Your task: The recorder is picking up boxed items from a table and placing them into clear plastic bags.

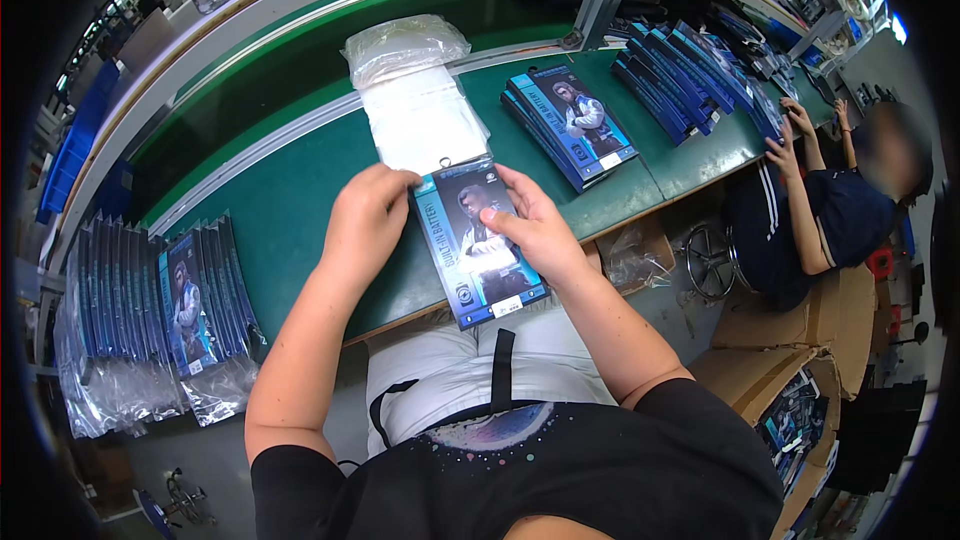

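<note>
The person's right hand (540,232) grips a flat, rectangular blue-and-black package (462,252), thumb across its front; the left hand (372,215), fingers curled, touches its upper-left corner. It overhangs the green worktop's (300,250) near edge, bare room leftward, white plastic bags (425,122) just beyond.

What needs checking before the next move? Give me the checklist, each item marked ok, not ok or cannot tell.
1. Right fingers hold the blue package, thumb on its front: ok.
2. Left fingers grip its upper-left corner: cannot tell; they are there, but the contact is hidden.
3. Package wholly over the green table: not ok; in this view its lower end shows past the front edge.
4. White plastic stack close by: ok, just beyond the package.
5. Package pile on the right lying squarely stacked: not ok, slightly fanned.
</note>
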A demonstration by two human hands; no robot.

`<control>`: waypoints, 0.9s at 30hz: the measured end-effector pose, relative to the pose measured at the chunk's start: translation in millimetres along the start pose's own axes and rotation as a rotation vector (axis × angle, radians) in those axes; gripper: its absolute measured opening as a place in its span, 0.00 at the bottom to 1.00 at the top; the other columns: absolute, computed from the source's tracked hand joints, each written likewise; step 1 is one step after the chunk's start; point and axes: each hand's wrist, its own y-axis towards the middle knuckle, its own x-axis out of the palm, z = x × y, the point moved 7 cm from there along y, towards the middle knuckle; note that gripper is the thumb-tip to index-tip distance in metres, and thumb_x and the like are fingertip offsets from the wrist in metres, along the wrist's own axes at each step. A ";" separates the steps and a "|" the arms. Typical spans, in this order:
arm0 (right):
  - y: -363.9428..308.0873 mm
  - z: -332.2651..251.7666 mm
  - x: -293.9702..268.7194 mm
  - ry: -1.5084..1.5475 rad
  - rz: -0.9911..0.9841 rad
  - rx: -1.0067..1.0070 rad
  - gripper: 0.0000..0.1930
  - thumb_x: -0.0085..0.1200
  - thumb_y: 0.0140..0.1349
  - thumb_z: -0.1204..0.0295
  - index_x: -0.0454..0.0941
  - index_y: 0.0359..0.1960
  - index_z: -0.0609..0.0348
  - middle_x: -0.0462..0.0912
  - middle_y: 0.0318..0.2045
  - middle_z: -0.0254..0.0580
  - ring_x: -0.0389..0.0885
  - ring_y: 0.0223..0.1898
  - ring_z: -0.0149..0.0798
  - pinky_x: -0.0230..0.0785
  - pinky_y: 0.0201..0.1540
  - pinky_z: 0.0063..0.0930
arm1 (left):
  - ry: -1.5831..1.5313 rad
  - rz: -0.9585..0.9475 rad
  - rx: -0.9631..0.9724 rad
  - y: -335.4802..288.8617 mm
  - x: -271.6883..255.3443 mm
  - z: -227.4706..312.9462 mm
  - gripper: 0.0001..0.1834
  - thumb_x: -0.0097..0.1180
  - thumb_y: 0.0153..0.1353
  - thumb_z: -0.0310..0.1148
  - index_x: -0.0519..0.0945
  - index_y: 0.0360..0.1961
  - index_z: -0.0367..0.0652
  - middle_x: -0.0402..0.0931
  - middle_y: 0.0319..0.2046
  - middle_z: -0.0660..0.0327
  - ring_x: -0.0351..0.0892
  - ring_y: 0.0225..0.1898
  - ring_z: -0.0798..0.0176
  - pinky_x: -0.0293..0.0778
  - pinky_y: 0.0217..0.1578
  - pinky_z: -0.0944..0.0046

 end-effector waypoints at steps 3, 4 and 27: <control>-3.5 -0.9 -0.8 0.045 -0.024 0.150 0.32 0.57 0.57 0.77 0.57 0.62 0.70 0.73 0.52 0.49 0.74 0.51 0.34 0.67 0.53 0.25 | 0.174 0.019 0.294 -18.1 1.4 20.4 0.08 0.55 0.51 0.17 0.79 0.33 0.37 0.77 0.28 0.56 0.78 0.29 0.61 0.73 0.33 0.66; -4.8 2.0 -1.7 0.080 -0.039 0.220 0.31 0.57 0.57 0.77 0.58 0.61 0.70 0.74 0.52 0.49 0.75 0.50 0.34 0.68 0.53 0.25 | 0.168 0.016 0.304 -20.9 2.3 22.7 0.08 0.55 0.51 0.17 0.79 0.33 0.37 0.77 0.28 0.56 0.78 0.29 0.61 0.73 0.33 0.66; -39.9 -35.7 37.6 -0.159 -0.350 0.131 0.55 0.66 0.48 0.75 0.36 0.71 0.53 0.78 0.41 0.46 0.79 0.31 0.29 0.73 0.31 0.22 | -1.418 0.233 -0.661 -52.3 21.1 -33.9 0.18 0.45 0.67 0.33 0.69 0.52 0.31 0.75 0.49 0.52 0.77 0.48 0.56 0.72 0.52 0.56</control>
